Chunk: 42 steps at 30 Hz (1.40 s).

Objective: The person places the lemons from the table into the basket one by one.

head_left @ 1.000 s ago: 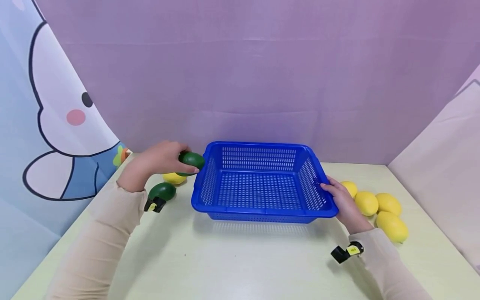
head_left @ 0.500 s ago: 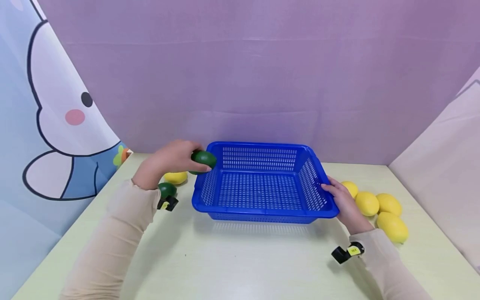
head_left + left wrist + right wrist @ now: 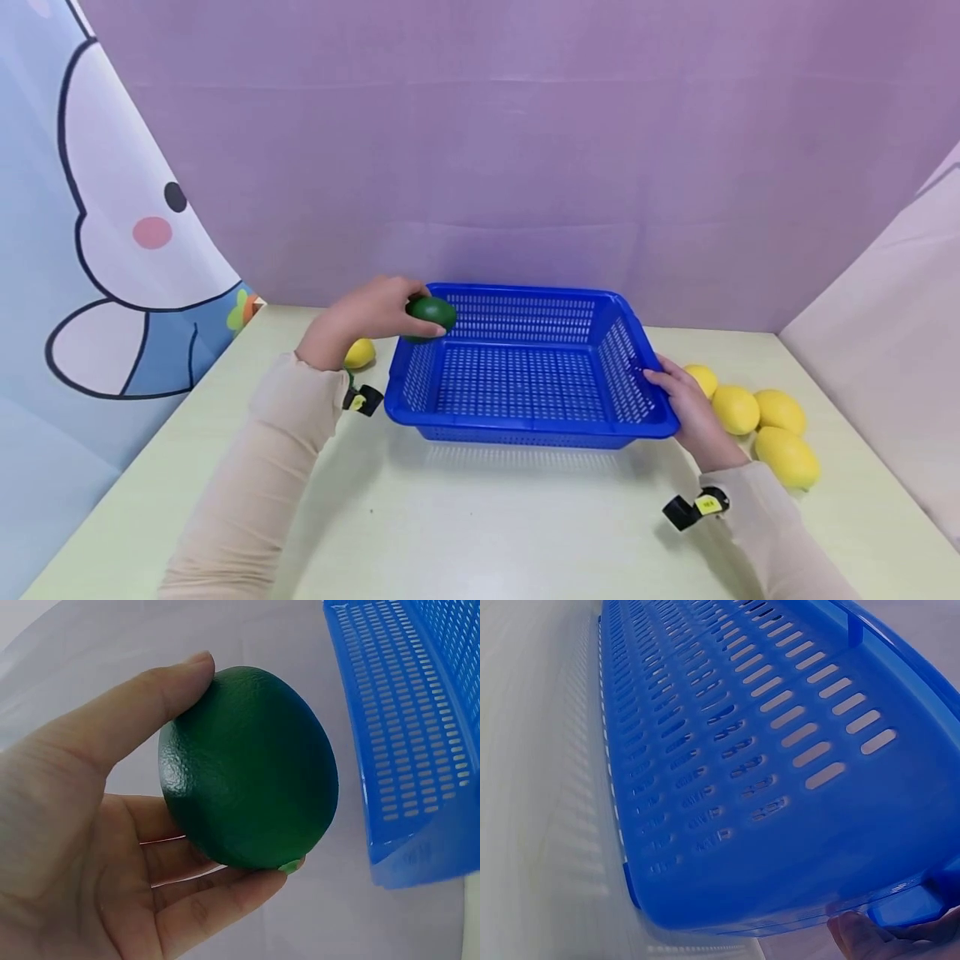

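My left hand (image 3: 371, 312) holds a dark green lime (image 3: 433, 311) above the left rim of a blue slotted plastic basket (image 3: 528, 423). In the left wrist view, thumb and fingers curl round the lime (image 3: 251, 772), and its small pale stem end shows at the bottom. My right hand (image 3: 693, 412) grips the basket's right rim, thumb on top; the other fingers are mostly hidden. Nothing lies inside the basket. From the right wrist, the basket's slotted side (image 3: 727, 757) fills the view, with fingertips (image 3: 855, 930) at its lower corner.
Several yellow lemons (image 3: 786, 457) lie right of the basket, beside my right wrist. Another lemon (image 3: 360, 353) rests left of it, partly behind my left forearm, where a second lime is almost wholly hidden. A purple curtain (image 3: 517, 167) hangs behind the pale table (image 3: 480, 533).
My left hand has carried the lime rightward, from beside the basket to above its left rim. The left forearm now covers most of the second lime. My right hand keeps its grip.
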Tool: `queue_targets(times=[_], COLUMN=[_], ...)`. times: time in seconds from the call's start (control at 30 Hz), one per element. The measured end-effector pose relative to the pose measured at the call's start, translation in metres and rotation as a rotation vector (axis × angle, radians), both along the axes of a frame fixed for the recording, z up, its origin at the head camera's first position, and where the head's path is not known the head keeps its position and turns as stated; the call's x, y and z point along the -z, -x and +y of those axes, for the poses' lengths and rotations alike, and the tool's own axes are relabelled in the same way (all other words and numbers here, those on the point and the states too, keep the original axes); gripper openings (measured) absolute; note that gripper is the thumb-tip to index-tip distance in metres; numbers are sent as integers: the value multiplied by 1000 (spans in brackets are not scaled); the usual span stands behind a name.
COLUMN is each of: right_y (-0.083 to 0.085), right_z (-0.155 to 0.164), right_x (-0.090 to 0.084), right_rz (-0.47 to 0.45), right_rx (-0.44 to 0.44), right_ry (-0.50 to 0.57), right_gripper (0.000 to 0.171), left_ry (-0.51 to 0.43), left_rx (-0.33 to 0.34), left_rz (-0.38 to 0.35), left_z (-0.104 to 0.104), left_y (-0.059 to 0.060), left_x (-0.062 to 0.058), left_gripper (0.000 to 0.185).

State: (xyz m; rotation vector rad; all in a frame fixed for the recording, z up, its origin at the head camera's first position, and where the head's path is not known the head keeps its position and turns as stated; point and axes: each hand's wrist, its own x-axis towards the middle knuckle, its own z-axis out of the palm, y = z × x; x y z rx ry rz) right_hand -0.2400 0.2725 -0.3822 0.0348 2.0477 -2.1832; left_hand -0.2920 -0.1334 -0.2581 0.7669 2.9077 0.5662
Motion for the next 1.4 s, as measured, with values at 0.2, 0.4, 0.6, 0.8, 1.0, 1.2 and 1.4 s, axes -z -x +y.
queue_targets(times=[0.2, 0.4, 0.6, 0.8, 1.0, 1.2, 1.4], right_y=[0, -1, -3, -5, -7, -8, -8], right_z=[-2, -5, -7, -8, -7, -7, -6], right_x=[-2, -2, -2, -2, -4, -5, -6], right_rz=[7, 22, 41, 39, 31, 27, 19], right_rx=[3, 5, 1, 8, 21, 33, 30], right_ry=[-27, -36, -30, -16, -32, -45, -49], right_gripper=[63, 63, 62, 62, 63, 62, 63], left_ry=[1, 2, 1, -19, -9, -12, -8], left_rx=[10, 10, 10, 28, 34, 52, 80], left_rz=[10, -3, -7, -5, -7, -14, -8], left_z=[4, 8, 12, 17, 20, 24, 26], left_y=[2, 0, 2, 0, -3, -6, -6], left_x=[5, 10, 19, 21, 19, 18, 19], left_gripper=[50, 50, 49, 47, 46, 45, 42])
